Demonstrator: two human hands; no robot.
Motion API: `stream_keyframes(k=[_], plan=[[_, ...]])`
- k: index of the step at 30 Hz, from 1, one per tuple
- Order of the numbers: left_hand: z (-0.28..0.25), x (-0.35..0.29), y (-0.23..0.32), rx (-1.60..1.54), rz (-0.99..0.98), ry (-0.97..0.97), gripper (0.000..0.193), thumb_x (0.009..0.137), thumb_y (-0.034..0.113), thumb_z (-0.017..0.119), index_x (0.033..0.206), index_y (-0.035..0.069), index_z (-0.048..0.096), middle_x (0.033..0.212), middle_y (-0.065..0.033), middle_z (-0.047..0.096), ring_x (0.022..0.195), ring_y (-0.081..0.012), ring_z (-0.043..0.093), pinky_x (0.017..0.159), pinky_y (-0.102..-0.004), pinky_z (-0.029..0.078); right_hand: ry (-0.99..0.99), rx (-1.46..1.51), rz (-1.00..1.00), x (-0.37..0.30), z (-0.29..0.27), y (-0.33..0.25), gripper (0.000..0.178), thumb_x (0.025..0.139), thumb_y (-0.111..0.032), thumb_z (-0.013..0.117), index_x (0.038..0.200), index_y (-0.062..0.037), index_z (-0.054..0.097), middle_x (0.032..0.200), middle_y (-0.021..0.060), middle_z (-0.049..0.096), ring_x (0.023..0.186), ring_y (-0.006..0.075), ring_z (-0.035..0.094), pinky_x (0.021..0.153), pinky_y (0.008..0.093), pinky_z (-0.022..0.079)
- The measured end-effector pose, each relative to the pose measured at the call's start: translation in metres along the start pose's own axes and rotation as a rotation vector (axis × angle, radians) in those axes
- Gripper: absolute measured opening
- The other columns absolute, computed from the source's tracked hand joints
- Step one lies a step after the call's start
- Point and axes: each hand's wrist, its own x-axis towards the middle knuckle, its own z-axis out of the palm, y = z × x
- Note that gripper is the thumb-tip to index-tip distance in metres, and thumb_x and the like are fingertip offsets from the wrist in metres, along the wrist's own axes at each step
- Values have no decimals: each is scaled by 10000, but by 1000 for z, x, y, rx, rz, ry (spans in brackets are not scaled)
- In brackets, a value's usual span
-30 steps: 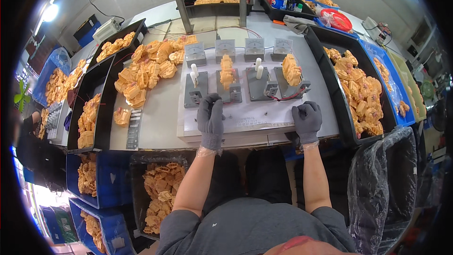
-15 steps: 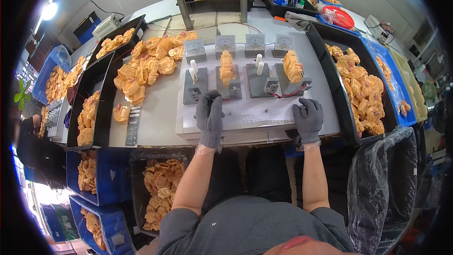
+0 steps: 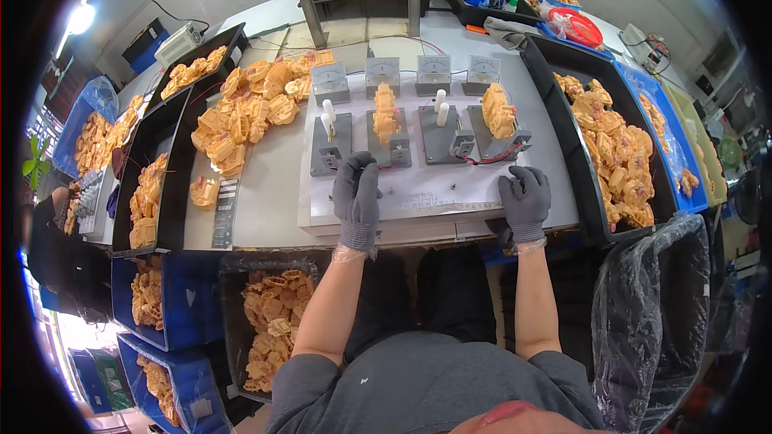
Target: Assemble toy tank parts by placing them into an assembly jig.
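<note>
Both my hands wear grey gloves and rest at the front of a white-topped board. My left hand is loosely bent, thumb apart from the fingers, before the left two grey test fixtures; nothing shows in it. My right hand lies at the board's front right corner, loosely curled and holding nothing visible. One orange plastic part stands on the second fixture, another orange part on the rightmost. The leftmost fixture and the third fixture bear white pegs and no part. Panel meters stand behind them.
Loose orange parts are heaped left of the board. A black tray full of parts stands at the right, another black tray at the left. Two metal posts rise behind. Below the table are a parts bin and a plastic-lined bin.
</note>
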Motion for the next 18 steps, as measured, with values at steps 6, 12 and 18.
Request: stream_keyframes(k=[6,12,18], plan=[[0,0,1,2,12,-11,200,889,102,519,1047,-16,551,813,-19,550,597,-43,447,509,-184,404,0,7,-5,0,-1,-1,215,684,-166,705,860,-48,668,884,126,620,862,297,575,755,393,477],[0,0,1,-4,4,-9,205,887,102,522,1051,-19,550,825,-23,552,603,-47,449,520,-189,407,-10,6,-1,1,-2,-2,214,685,-164,704,857,-42,669,882,124,621,863,292,576,754,389,477],[1,-1,3,-16,-8,-5,212,886,100,521,1055,-24,548,817,-22,545,607,-49,447,527,-187,403,-6,3,1,1,-3,-3,211,684,-163,705,851,-38,670,884,124,622,863,291,576,753,388,477]])
